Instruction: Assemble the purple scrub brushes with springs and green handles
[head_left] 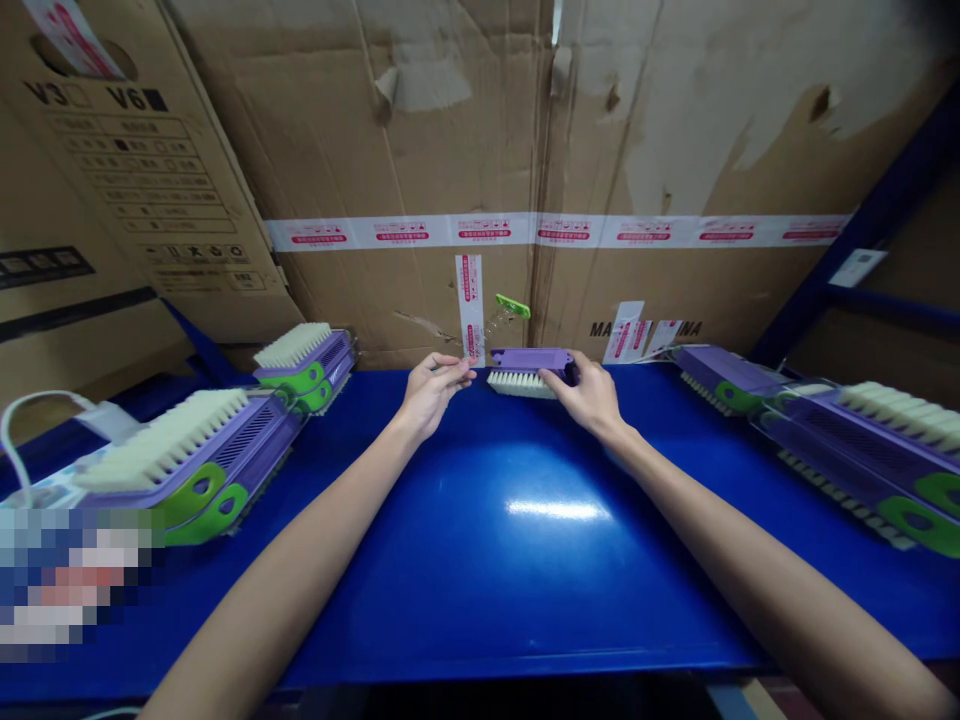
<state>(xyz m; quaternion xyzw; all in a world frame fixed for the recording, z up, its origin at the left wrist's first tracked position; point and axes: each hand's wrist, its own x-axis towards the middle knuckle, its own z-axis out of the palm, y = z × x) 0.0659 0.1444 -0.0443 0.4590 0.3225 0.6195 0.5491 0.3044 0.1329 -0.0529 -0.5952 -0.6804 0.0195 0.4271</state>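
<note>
My right hand (pixel 592 397) grips the right end of a purple brush (pixel 531 358), thumb in front. The brush lies level with its pale bristles facing down, at the table's far edge. To its left, my left hand (pixel 435 396) is raised with fingertips pressed together, apart from the brush. Whatever those fingers may hold is too small to make out. Just above the brush, a small bright green piece (pixel 513 306) shows against the cardboard, with clear, glinting material below it. I cannot tell what supports it.
Stacked purple brushes with green ends stand on the left (pixel 247 440) and right (pixel 832 450) of the blue table (pixel 450 580). Tall cardboard (pixel 405 150) closes off the back. A white plug (pixel 112 420) with a cable sits far left; a blue frame post (pixel 840 235) rises right.
</note>
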